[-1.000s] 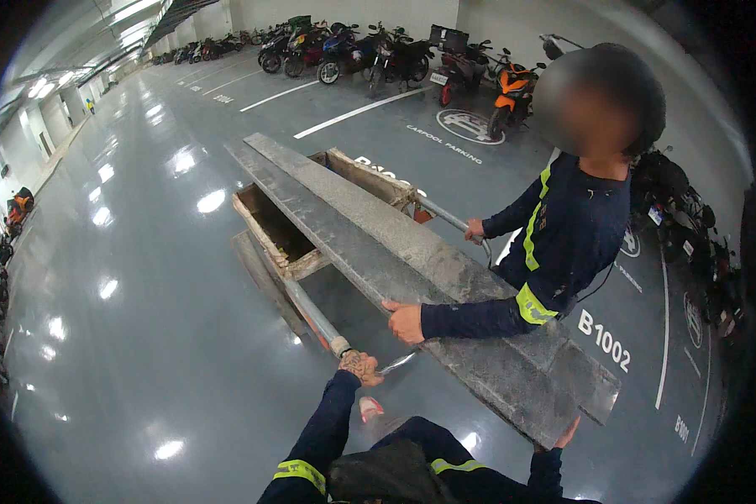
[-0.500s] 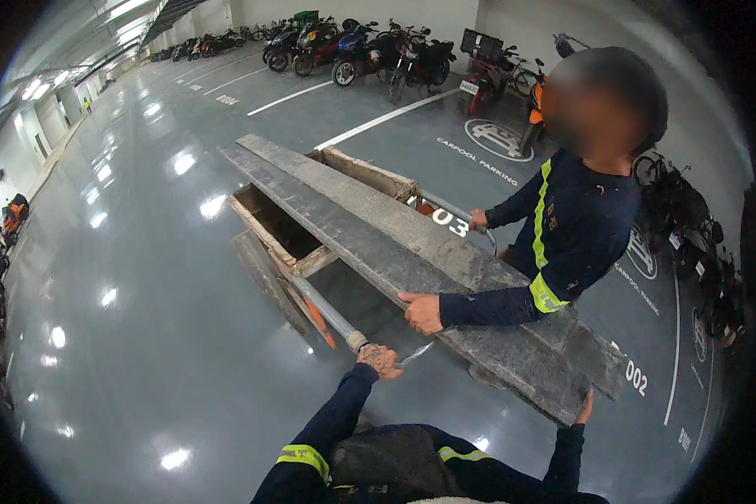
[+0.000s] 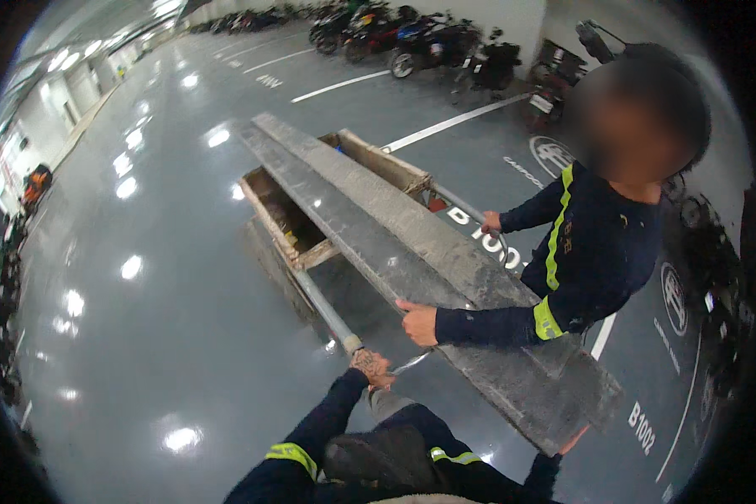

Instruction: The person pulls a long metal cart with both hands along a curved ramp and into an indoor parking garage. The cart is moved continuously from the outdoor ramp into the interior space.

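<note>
1. Boards (image 3: 353,227): two, grey, laid slantwise across the cart (image 3: 319,253). Likely heavy, stiff, gritty; best held by long edges or ends.
2. Long axis: far left to near right.
3. Left hand (image 3: 370,367) wrapped round cart handle (image 3: 328,311).
4. Right hand (image 3: 573,441) at boards' near end; grip partly hidden, can't tell.
5. Co-worker's hand (image 3: 418,322) on near edge.

Ceiling lights (image 3: 57,60), glare on floor (image 3: 193,336), warped edges
</note>
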Demonstrator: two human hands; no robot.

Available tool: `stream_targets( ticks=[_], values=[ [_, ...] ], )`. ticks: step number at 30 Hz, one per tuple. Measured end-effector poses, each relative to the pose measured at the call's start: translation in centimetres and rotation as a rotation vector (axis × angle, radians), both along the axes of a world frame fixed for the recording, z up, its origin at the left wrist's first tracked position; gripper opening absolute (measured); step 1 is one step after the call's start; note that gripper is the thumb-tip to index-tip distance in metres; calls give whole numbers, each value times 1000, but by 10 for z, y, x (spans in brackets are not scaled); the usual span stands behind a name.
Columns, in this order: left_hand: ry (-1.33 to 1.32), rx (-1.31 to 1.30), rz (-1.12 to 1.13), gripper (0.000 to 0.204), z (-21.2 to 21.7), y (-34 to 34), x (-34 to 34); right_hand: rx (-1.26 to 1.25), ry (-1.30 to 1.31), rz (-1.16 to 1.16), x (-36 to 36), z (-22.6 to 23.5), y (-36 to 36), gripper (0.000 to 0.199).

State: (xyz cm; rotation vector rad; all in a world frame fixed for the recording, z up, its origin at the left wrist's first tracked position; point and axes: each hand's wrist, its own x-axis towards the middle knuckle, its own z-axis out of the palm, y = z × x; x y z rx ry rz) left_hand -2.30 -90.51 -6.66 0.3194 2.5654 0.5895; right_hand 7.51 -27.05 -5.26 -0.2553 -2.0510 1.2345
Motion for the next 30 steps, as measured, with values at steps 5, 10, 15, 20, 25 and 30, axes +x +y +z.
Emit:
stream_targets(
  ticks=[5,10,15,20,25,30],
  values=[
    [136,-128,92,45,-24,6,1,-829,-60,-70,-41,57,-67,51],
    [79,-21,13,43,-39,-1,-1,-207,-241,-80,-17,7,-19,61],
    [263,-101,97,42,-31,-11,-14,-435,-259,-122,-41,37,-72,61],
    [161,58,12,45,-42,-6,-8,-249,-289,-27,-42,61,-57,61],
    [134,-22,63,45,-30,-5,-4,-561,-661,271,-54,115,-76,64],
    [219,0,128,46,-26,-11,-2,-609,-733,168,-48,170,-172,74]
  ],
)
